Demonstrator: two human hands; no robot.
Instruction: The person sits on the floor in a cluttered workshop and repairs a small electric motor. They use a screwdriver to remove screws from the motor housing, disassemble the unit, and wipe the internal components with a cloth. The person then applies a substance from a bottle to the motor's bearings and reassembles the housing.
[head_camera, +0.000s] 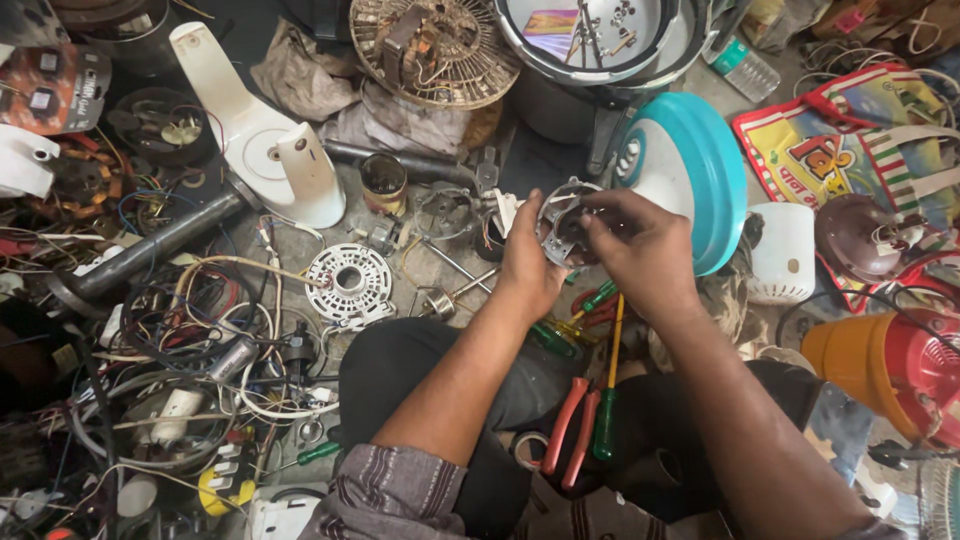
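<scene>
place: repair workshop, floor-level | signs: tangled wires, screwdrivers, pliers, fan guard, white motor cover, stripped appliance parts crowding the floor

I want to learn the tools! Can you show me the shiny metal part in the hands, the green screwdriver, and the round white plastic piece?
metal motor part (562, 222), head view, on its silver face between the hands.
green-handled screwdriver (605, 425), head view, on its green handle.
round white slotted disc (349, 281), head view, near its centre hub.
</scene>
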